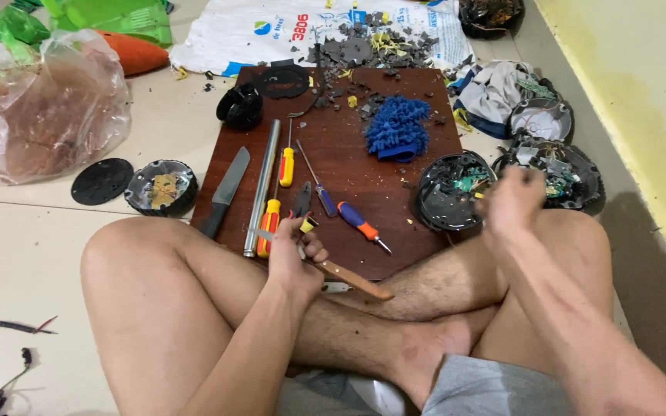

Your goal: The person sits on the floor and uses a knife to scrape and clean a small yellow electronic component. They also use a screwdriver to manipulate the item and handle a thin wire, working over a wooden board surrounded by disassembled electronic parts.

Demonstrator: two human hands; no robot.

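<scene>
Left hand (pixel 296 254) is closing its grip on a wooden-handled tool (pixel 348 277) at lower centre, while the blurred right hand (pixel 512 202), grip unclear, is hovering beside the opened black casing (pixel 454 192).

The person sits cross-legged, bare knees spread wide. The left hand (pixel 294 254) reaches forward over the left shin, its fingers curled in a closed grip. The right hand (pixel 512 202) hangs raised above the right knee, blurred, fingers loosely bunched, forearm extended.
</scene>
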